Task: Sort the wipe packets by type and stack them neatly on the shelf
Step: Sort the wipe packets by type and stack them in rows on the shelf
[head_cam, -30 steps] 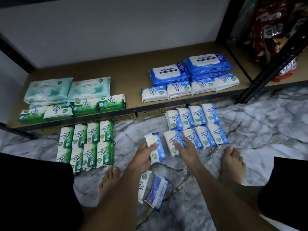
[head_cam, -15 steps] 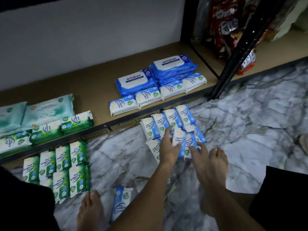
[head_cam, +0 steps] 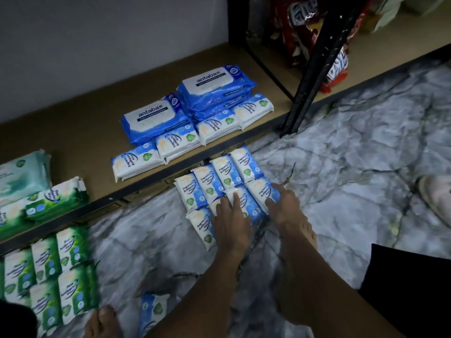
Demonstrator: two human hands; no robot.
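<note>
Wipe packets (head_cam: 219, 176), small and blue, lie in two rows on the marble floor (head_cam: 353, 167), hard against the front edge of the shelf (head_cam: 85, 123). The left hand (head_cam: 231, 223) lies across the near row, its grip wide, fingers straight and pressing down on the packets. The right hand (head_cam: 284, 206) touches the right-end packet of that row at its outer side; whether its grip pinches the packet or only pushes it, I cannot tell. On the shelf, a matching blue row (head_cam: 136, 163) runs along the front edge, with large blue antabax packs (head_cam: 156, 118) just behind it, those on the right stacked. Toward the shelf's left end sit green packets (head_cam: 56, 198) and a pale teal pack (head_cam: 22, 172). More green wipes (head_cam: 48, 269) lie in rows on the floor below that end. One loose blue packet (head_cam: 152, 311) lies apart on the floor, near the person's bare foot (head_cam: 102, 323).
</note>
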